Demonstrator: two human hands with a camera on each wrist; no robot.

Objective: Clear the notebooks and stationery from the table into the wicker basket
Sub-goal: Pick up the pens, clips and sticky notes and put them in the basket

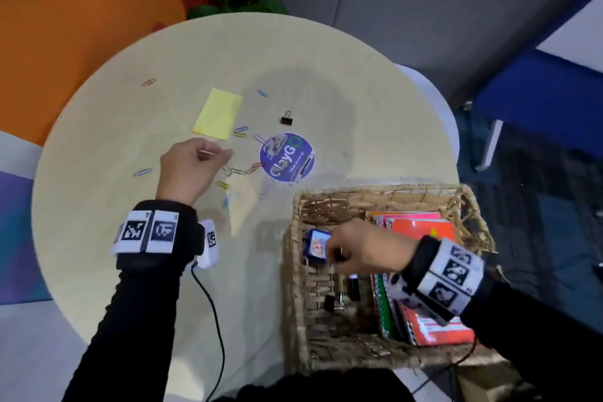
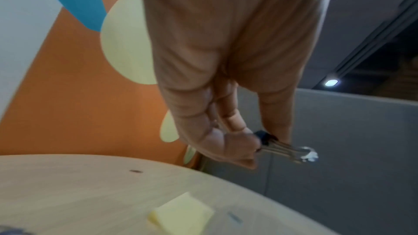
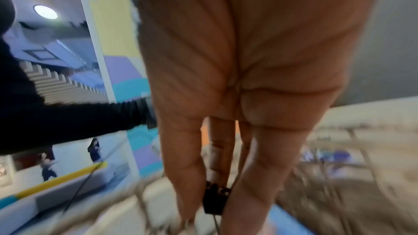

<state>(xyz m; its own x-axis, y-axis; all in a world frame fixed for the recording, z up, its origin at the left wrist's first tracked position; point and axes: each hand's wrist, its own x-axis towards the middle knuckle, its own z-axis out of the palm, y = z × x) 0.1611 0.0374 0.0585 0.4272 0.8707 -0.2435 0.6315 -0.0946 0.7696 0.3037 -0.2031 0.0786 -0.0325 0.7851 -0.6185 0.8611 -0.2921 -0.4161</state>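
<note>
Woven wicker basket (image 1: 329, 202); round table (image 1: 98, 140)

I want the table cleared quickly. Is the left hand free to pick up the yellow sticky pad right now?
Probably not cleanly. The left hand already pinches a binder clip, so its fingers are busy. The yellow sticky pad lies just beyond it on the table with nothing between.

Head view looks down; wrist views sit close along fingers.
</note>
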